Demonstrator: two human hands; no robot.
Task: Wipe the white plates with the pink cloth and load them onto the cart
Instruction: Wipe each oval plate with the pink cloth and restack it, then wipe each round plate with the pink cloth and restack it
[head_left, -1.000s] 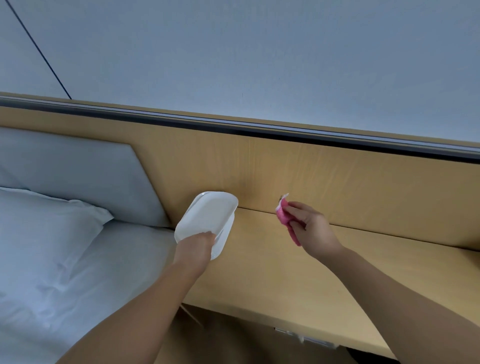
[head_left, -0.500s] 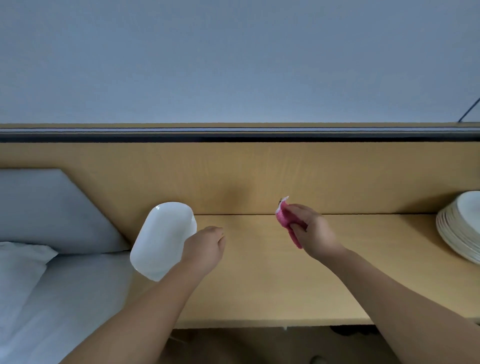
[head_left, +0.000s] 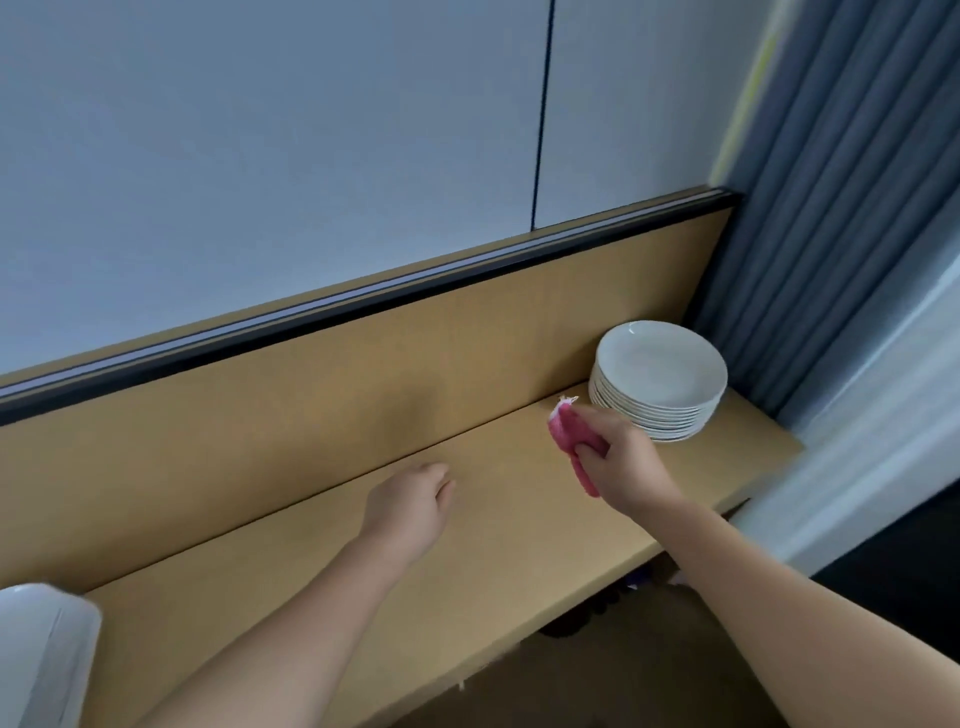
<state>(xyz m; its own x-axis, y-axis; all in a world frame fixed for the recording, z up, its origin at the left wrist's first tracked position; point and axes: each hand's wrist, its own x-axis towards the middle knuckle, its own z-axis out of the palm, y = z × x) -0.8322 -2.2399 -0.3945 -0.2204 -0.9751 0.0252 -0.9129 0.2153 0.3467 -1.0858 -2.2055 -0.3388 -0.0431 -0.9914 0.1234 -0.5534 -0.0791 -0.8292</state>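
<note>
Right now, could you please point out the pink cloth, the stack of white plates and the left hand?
pink cloth (head_left: 563, 434), head view, bunched upper part.
stack of white plates (head_left: 660, 364), head view, centre of top plate.
left hand (head_left: 408, 506), head view, back of the hand.

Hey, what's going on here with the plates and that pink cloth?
A person is working at a wooden shelf. The right hand grips a pink cloth close beside a stack of white plates at the shelf's far end, next to a grey curtain. The left hand holds nothing and hovers over the shelf with loosely curled fingers. No plate is being wiped right now, and no cart is in view.
</note>
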